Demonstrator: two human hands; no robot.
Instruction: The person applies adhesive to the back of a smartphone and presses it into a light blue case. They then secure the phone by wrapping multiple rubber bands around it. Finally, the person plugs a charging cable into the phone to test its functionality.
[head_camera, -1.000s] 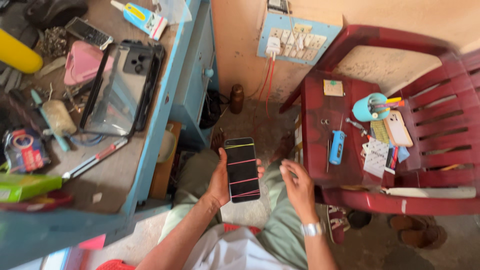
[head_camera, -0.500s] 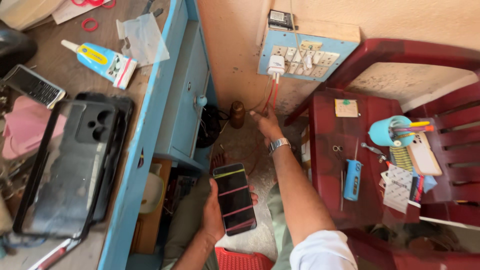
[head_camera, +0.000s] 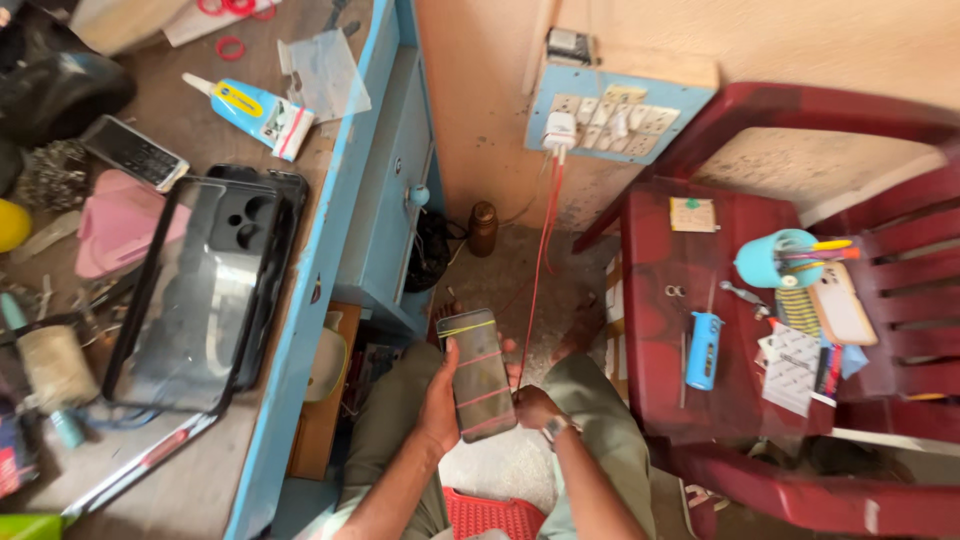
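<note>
Head view: left hand (head_camera: 437, 400) is gripping the banded smartphone (head_camera: 478, 374); right hand (head_camera: 533, 405) is bringing the red cable (head_camera: 541, 260) to its edge, not yet visibly plugged.

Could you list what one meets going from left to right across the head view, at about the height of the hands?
Clear phone case → blue table edge → left hand → phone → right hand → blue tool on the red chair.

A dark smartphone bound with thin bands (head_camera: 479, 374) sits between the left hand (head_camera: 437, 400) and right hand (head_camera: 534, 405). A blue-edged wooden counter (head_camera: 300, 330) stands left; a red plastic chair (head_camera: 690, 300) right, a blue cylindrical tool (head_camera: 703, 350) on its seat.
</note>
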